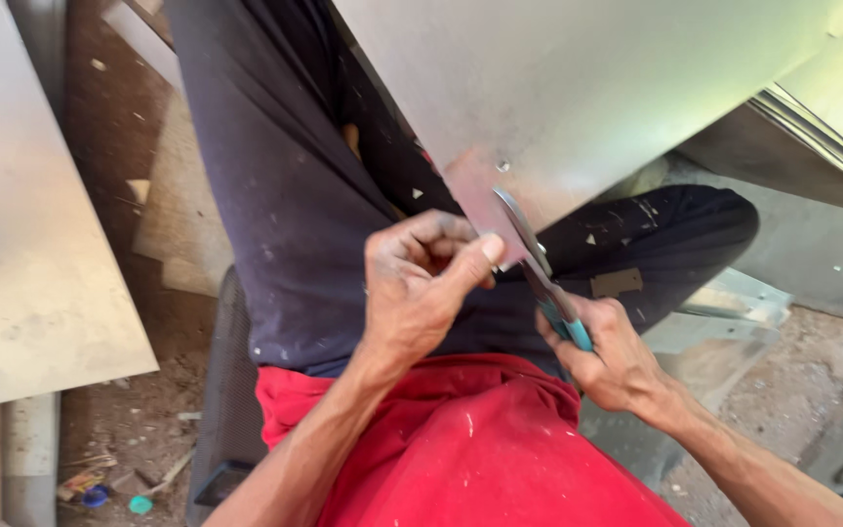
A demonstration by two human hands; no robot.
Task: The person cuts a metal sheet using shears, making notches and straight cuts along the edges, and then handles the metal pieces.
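Seated, metal sheet [578,88] propped across the lap, lower corner over the dark trousers [295,215]. Right hand [612,356] clenched on the teal handles of tin snips [539,268], blades set into the sheet's bottom edge by a small hole. Left hand [421,283] pinching the narrow strip beside the blades. Cut barely begun, it seems: short slit only, nearly all the sheet uncut.

A rough sheet-metal workshop: large metal sheets [41,244] lean around a dirt floor [129,420] strewn with offcuts and debris, while a seated worker cuts a sheet [587,98] with tin snips [539,268].
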